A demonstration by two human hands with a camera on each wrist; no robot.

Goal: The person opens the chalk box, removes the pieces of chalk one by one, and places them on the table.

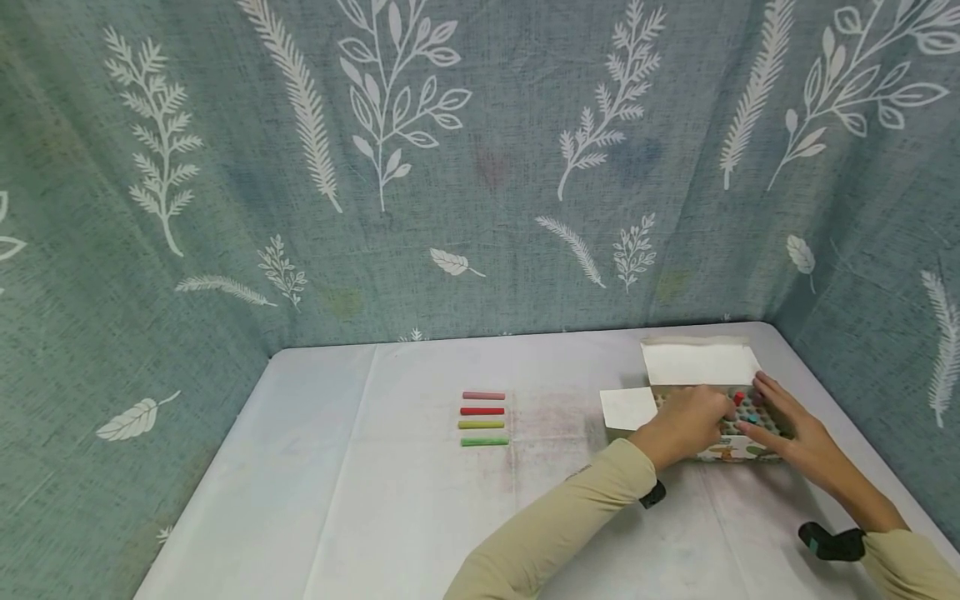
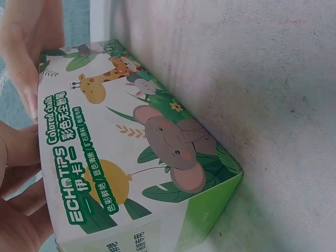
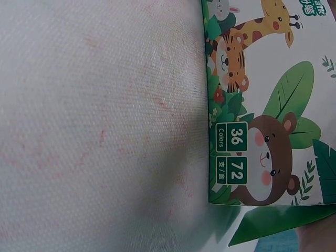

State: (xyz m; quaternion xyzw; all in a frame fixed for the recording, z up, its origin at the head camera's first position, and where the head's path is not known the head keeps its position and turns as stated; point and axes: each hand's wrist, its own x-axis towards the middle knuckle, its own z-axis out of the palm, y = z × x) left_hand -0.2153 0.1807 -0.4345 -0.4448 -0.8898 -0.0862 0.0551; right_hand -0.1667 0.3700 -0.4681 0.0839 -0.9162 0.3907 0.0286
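Observation:
A box of colored chalk, printed with cartoon animals, stands at the table's right with its lid raised. My left hand reaches over its middle, fingers bent down at the chalk; their tips are hidden, so a grip cannot be made out. At the box's right end my right hand rests on the rim, thumb and fingers extended and spread. Between the hands a red chalk sticks up above the others, and a blue chalk shows by the right thumb. In the left wrist view, left fingers are behind the box's front.
Four-sided white table has a pink chalk, red stick, yellow chalk and green chalk in a column left of the box. A white side flap sticks out leftward. Patterned curtains surround the table.

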